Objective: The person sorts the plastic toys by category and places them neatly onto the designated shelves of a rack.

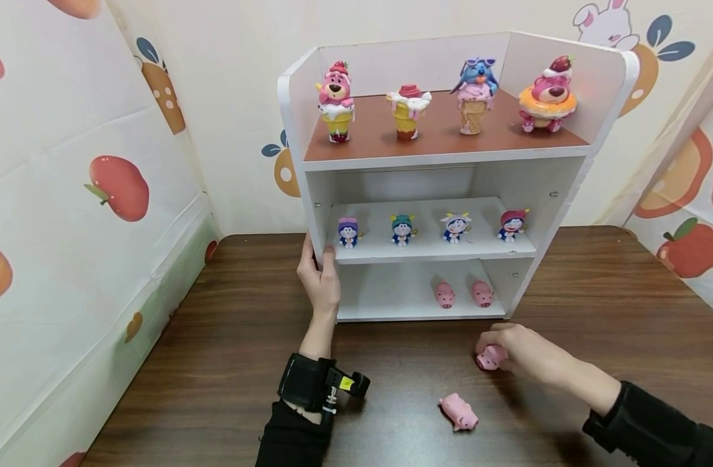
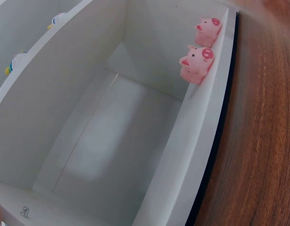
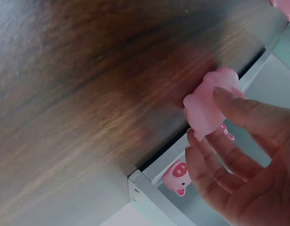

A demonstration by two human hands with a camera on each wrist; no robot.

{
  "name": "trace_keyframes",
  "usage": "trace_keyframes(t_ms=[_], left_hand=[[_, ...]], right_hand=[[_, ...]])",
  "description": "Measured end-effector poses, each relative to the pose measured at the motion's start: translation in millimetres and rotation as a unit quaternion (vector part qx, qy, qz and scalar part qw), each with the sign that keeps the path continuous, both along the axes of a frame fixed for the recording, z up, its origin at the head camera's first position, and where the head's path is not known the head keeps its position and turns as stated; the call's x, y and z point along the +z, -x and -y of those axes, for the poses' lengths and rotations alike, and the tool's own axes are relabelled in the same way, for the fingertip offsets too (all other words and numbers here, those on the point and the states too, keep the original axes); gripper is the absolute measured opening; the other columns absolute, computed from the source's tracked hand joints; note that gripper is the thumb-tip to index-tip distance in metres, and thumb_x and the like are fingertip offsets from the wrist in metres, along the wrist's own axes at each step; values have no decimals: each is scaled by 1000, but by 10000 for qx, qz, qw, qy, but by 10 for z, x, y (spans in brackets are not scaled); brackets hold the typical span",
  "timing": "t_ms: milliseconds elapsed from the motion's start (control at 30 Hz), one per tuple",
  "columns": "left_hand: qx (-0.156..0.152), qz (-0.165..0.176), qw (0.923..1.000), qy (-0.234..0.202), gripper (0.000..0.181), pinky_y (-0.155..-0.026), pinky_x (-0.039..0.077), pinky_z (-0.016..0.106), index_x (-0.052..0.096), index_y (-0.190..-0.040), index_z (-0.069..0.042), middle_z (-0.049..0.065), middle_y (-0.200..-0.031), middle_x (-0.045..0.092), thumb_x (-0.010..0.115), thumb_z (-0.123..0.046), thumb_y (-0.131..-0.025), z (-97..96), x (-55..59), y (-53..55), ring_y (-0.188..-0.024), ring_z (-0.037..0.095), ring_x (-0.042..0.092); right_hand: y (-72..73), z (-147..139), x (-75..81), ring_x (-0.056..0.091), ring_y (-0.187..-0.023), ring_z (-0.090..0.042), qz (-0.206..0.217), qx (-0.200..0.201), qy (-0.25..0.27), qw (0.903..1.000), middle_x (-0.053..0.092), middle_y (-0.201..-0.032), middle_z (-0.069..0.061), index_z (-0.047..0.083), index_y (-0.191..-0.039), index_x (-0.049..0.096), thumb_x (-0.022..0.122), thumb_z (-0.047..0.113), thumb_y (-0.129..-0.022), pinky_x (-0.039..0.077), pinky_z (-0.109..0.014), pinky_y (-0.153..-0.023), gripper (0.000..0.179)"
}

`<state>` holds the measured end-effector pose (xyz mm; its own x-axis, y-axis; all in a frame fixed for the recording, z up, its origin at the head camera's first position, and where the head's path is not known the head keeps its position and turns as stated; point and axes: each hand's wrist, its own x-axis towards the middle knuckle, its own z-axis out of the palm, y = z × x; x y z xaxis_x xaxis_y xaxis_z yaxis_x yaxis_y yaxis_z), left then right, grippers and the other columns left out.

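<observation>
My left hand [image 1: 321, 285] grips the lower left side of a white display shelf [image 1: 420, 257], its thumb at the front edge. A pink toy pig [image 1: 489, 357] is pinched in my right hand [image 1: 525, 350], in front of the shelf's lower right corner. In the right wrist view, thumb and fingers lie on either side of this pig [image 3: 206, 108]. Another toy pig [image 1: 459, 412] lies on the wooden table, nearer to me. On the bottom tier, toward the right, stand two more pigs, one [image 1: 444, 294] left of the other [image 1: 482, 294].
Several small capped figurines [image 1: 402, 229] line the middle tier. On the brown top tier stand an ice-cream cone figure [image 1: 409, 113], a blue character on a cone [image 1: 476, 97] and pink bears [image 1: 548, 97]. Fruit-printed wall coverings [image 1: 70, 162] border the table [image 1: 240, 324] at the back and sides.
</observation>
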<state>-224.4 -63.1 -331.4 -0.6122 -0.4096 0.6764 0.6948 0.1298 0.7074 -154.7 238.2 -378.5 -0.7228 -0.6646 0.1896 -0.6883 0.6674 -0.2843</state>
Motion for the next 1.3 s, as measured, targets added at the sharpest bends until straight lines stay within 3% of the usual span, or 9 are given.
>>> trace_keyframes(t_ms=[133, 300, 467, 633, 867, 1167, 1300], left_hand=[[14, 16, 10000, 4, 43, -91, 38, 41, 44, -122, 13, 25, -121, 49, 42, 13, -79, -1, 4, 2, -111, 28, 47], [2, 23, 10000, -9, 42, -91, 38, 41, 44, -122, 13, 25, -120, 49, 42, 13, -79, 3, 3, 3, -110, 28, 47], [-41, 23, 10000, -57, 43, -91, 38, 41, 44, -122, 13, 25, -120, 49, 42, 13, -79, 2, 0, 8, -111, 28, 47], [-21, 13, 10000, -35, 42, -91, 38, 42, 44, -121, 13, 25, -120, 49, 41, 14, -79, 2, 3, 0, -110, 28, 47], [-23, -15, 10000, -56, 42, -91, 38, 42, 45, -121, 13, 25, -119, 50, 42, 14, -79, -7, 7, -1, -109, 28, 47], [-50, -49, 9999, -84, 43, -91, 37, 43, 44, -121, 14, 26, -120, 49, 42, 13, -79, -11, 11, -5, -110, 30, 47], [-62, -156, 9998, -116, 44, -91, 37, 41, 46, -123, 9, 21, -121, 50, 43, 10, -80, 19, -114, 116, -111, 25, 47]], right_hand=[[-5, 6, 18, 55, -80, -13, 145, 90, -68, 9998, 58, -87, 6, 14, -89, 65, 74, -7, -57, 47, -30, -67, 40], [-85, 50, 71, 58, -82, -21, 94, -818, -280, 9962, 61, -93, -6, 2, -100, 61, 78, 24, -62, 48, -36, -67, 47], [-161, 112, 89, 49, -59, -13, 24, -1847, -263, 9824, 54, -71, 0, 1, -88, 58, 75, 35, -63, 42, -32, -50, 46], [-190, 166, 47, 40, -48, -13, 1, -2235, -241, 9744, 41, -55, 3, 4, -73, 51, 76, 30, -64, 35, -31, -42, 38], [-187, 198, -13, 44, -49, -14, -93, -2069, -168, 9782, 44, -56, 1, 7, -69, 47, 77, 21, -64, 36, -31, -42, 34], [-90, 191, -5, 43, -57, -8, -65, -1351, 61, 9908, 45, -61, 6, 10, -72, 56, 80, 5, -56, 37, -25, -47, 30], [-53, 185, -7, 47, -61, -10, -129, -1045, 120, 9944, 50, -67, 7, 10, -75, 58, 80, 0, -51, 40, -27, -52, 34]])
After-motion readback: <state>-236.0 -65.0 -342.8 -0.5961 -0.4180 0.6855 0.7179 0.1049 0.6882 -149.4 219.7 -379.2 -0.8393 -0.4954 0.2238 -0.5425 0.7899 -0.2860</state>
